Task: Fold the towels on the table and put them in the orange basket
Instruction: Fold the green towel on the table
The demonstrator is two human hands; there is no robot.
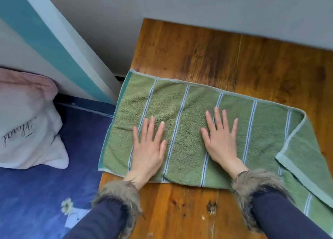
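Observation:
A green towel (pixel 182 103) with thin blue-and-white stripes lies spread across the wooden table (pixel 225 58). Its right part is folded over and runs down off the frame's lower right (pixel 306 166). My left hand (pixel 148 148) lies flat on the towel's left half, fingers straight and spread. My right hand (pixel 220 139) lies flat on the towel's middle, fingers straight too. Both wrists wear fur cuffs on dark blue sleeves. No orange basket is in view.
A bed with a blue floral sheet (pixel 45 193) stands left of the table, with a pinkish-white pillow (pixel 27 123) on it. A grey wall (pixel 198 8) runs behind the table. The table's left edge meets the bed.

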